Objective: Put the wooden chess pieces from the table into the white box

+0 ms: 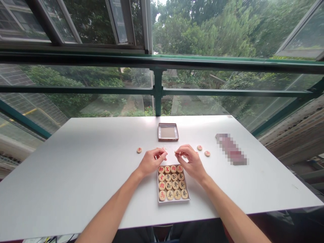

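A small open box (pixel 173 200) on the white table (pixel 83 168) holds several round wooden chess pieces (pixel 172 184) marked in red and black, laid in rows. My left hand (pixel 151 161) hovers just above the box's far left corner, fingers pinched on a piece. My right hand (pixel 190 160) is over the far right corner, thumb and forefinger pinched on a small thing I cannot make out. Loose pieces lie on the table: one to the left (pixel 139 150), two to the right (pixel 199 147) (pixel 207 153).
The box's lid (pixel 168 131) lies upturned behind the hands. A blurred flat object (pixel 231 149) lies at the right. The table ends at a glass balcony railing (pixel 158 91) with trees beyond.
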A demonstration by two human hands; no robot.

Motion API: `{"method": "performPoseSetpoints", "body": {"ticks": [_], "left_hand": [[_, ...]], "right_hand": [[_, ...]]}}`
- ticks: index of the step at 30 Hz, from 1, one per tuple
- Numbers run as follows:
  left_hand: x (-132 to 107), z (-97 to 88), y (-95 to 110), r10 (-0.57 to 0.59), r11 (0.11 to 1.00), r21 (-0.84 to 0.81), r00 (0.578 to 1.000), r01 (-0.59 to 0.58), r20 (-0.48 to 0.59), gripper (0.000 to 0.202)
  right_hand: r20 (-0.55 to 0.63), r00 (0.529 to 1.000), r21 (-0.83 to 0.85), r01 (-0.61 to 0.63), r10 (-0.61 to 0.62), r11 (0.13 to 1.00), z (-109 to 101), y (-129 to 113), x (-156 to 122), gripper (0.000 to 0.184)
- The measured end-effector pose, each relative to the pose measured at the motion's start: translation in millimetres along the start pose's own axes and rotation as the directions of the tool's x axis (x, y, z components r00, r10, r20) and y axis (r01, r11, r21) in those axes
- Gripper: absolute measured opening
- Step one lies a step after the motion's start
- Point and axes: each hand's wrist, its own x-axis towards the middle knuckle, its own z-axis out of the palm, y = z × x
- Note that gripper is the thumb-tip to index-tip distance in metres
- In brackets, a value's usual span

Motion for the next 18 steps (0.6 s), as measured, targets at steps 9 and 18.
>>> {"method": "performPoseSetpoints", "body": {"ticks": [9,18], "left_hand": [[-0.6,0.3,0.1,-0.011,1.000,0.021,1.000,0.011,0.006,0.030],[-0.5,-1.4,0.4,-0.006,0.999,0.045,1.000,0.005,0.006,0.028]], "right_hand": [[-0.033,0.999,-0.042,-0.037,0.035,0.998,-3.1,7.0,1.0,0.002],[-0.061,0.990,0.059,-0.125,0.129,0.990,-4.5,15.0,-1.4,0.010]]}}
